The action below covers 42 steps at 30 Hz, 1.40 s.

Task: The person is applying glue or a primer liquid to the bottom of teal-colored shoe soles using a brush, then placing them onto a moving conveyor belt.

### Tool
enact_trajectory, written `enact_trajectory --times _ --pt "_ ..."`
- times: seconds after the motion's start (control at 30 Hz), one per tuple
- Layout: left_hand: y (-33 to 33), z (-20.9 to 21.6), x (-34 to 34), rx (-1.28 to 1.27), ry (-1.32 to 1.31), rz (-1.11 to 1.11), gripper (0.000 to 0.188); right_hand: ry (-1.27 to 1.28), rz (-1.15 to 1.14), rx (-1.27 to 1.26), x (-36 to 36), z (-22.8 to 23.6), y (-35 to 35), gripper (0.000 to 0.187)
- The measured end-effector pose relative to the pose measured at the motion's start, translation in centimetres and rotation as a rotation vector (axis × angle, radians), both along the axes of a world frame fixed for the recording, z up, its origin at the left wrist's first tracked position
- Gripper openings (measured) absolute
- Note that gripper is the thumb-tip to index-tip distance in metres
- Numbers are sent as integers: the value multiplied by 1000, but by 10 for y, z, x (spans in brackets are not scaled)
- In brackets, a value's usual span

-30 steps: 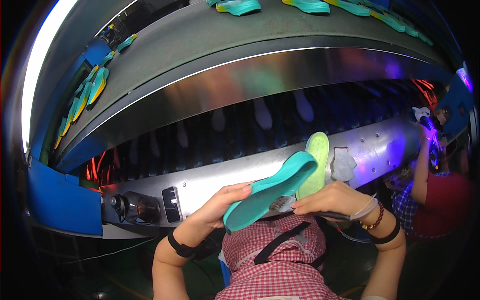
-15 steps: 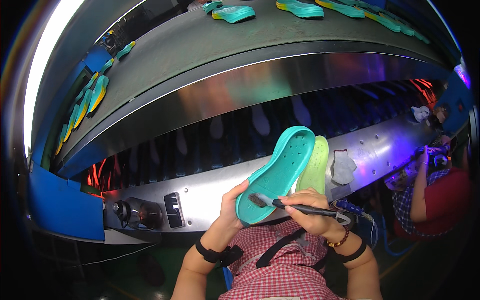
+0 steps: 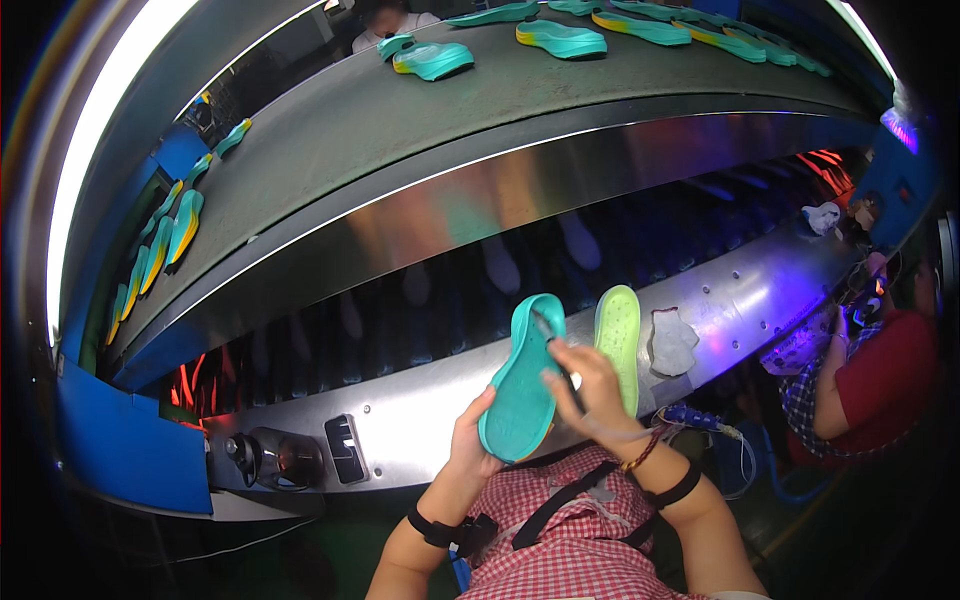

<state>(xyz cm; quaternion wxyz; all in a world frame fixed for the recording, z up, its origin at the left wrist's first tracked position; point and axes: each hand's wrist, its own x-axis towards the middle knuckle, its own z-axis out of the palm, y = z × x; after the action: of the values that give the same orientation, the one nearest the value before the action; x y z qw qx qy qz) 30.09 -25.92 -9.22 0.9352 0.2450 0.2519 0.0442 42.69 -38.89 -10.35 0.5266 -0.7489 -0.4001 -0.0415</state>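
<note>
My left hand point(image 3: 470, 437) grips the lower left edge of a teal shoe sole point(image 3: 517, 405), held tilted above the metal ledge with its hollow inner face up. In my right hand point(image 3: 592, 388) is a dark-handled brush point(image 3: 543, 324), its tip against the upper part of that inner face. The hand and brush are slightly blurred, and my fingers hide part of the handle. Beyond my right hand lies a pale green sole-shaped piece point(image 3: 619, 335) on the ledge, partly covered by the hand.
The metal ledge point(image 3: 393, 412) also carries a white cloth or glove point(image 3: 672, 342), a phone point(image 3: 346, 449) and a dark jug point(image 3: 285, 459). Behind it, soles sit in a dark lower channel point(image 3: 455, 290). Teal-yellow soles point(image 3: 560, 40) line the upper belt point(image 3: 340, 150). A co-worker point(image 3: 880, 375) is at right.
My right hand has moved the brush from the sole's near end up to its far end. The teal sole has turned more upright and shifted away from the green piece.
</note>
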Motion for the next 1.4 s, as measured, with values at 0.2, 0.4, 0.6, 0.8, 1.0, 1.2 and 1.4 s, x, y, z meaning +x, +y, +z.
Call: enact_trajectory --times 0.2,0.4,0.6,0.8,1.0,1.2,1.4 --pt "3 -9 -2 28 -12 -36 50 -71 -27 -14 -27 -2 7 34" --pt "10 -20 2 48 -69 -65 50 -6 30 -4 -39 7 -5 32" --pt "35 -26 -1 54 -18 -23 51 282 397 170 -41 15 -26 25" --pt "27 -19 -17 -86 -132 -103 58 380 173 319 24 34 -34 22" --pt "25 -14 -10 -43 -111 -113 57 184 251 191 2 45 -33 22" --pt "55 43 -31 705 -179 -58 72 1193 301 946 7 35 -75 47" --pt "113 152 -31 610 -411 371 66 1285 154 1062 20 15 -94 49"
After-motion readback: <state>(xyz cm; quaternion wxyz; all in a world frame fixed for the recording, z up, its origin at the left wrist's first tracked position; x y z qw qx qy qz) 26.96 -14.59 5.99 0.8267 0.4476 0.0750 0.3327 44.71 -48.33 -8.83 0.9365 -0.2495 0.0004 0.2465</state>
